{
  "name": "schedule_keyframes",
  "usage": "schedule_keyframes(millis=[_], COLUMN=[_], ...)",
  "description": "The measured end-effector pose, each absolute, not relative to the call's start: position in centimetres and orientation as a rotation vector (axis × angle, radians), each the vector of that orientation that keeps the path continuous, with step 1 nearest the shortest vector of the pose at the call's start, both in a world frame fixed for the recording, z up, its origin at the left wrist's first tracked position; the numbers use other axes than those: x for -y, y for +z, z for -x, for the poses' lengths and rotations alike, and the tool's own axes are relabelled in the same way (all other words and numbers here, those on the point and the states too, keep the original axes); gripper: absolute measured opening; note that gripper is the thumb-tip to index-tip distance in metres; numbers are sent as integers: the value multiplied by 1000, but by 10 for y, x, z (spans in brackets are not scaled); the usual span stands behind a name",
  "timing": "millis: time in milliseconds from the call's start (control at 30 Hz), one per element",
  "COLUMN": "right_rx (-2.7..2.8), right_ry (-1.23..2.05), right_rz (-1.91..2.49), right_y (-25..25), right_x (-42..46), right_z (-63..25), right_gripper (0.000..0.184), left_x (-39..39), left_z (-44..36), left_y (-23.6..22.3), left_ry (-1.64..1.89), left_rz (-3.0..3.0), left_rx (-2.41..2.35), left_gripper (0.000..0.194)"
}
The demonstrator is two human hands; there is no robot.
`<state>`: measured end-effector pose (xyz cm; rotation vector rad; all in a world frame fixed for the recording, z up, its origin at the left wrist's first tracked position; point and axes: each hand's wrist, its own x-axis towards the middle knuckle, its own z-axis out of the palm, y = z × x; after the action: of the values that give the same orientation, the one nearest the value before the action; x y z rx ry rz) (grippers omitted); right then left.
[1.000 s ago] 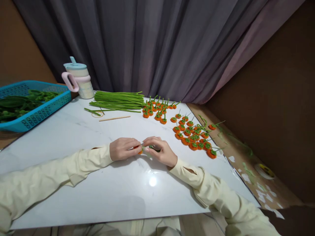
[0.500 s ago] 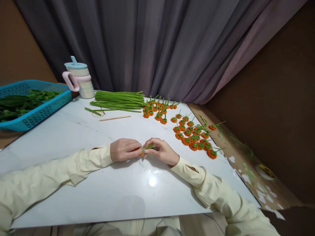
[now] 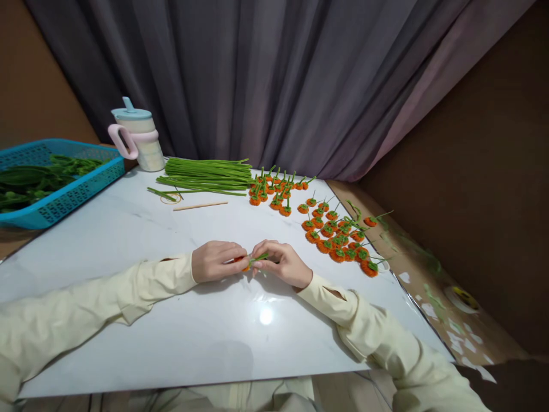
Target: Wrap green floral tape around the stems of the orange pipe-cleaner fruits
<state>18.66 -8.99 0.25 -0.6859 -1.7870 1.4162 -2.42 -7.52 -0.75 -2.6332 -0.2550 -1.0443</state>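
Note:
Near the middle of the white table (image 3: 171, 337), my left hand (image 3: 218, 261) is closed around a small orange pipe-cleaner pumpkin (image 3: 246, 268), most of it hidden by the fingers. My right hand (image 3: 285, 264) meets it from the other side, thumb and fingers pinched on the pumpkin's green stem (image 3: 261, 257). Beyond my right hand lie several finished-looking orange pumpkins (image 3: 337, 254) with green tops and thin stems. Another group of small pumpkins (image 3: 277, 202) with upright green stems sits farther back.
A bundle of green pipe cleaners (image 3: 206, 174) lies at the back, with a thin wooden stick (image 3: 201, 206) in front. At left stand a lidded cup (image 3: 148, 151) and a blue basket (image 3: 86, 189) of green pieces. A tape roll (image 3: 462, 300) and paper scraps lie right.
The fingers of my right hand have shifted very slightly at the green stem. Otherwise both hands and everything on the table stay in place.

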Motion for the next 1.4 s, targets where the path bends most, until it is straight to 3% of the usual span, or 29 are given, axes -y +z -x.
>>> schedule_keyframes(millis=[233, 400, 833, 1167, 1400], right_rx=[1754, 1887, 2100, 2098, 1979], right_ry=[1378, 1105, 662, 707, 979], right_rz=[718, 809, 774, 808, 922], right_y=[1, 2, 4, 4, 6], right_x=[89, 91, 94, 93, 95], right_z=[-186, -187, -187, -188, -188], right_gripper=[26, 31, 7, 15, 21], left_x=[71, 72, 70, 72, 76], left_z=[24, 22, 27, 24, 22], left_y=[-5, -4, -11, -11, -11], left_ry=[-1072, -1083, -1052, -1065, -1125], left_rz=[2618, 2610, 2678, 2699, 2845], left_rx=[218, 206, 250, 312, 427], left_gripper=[20, 21, 22, 23, 23])
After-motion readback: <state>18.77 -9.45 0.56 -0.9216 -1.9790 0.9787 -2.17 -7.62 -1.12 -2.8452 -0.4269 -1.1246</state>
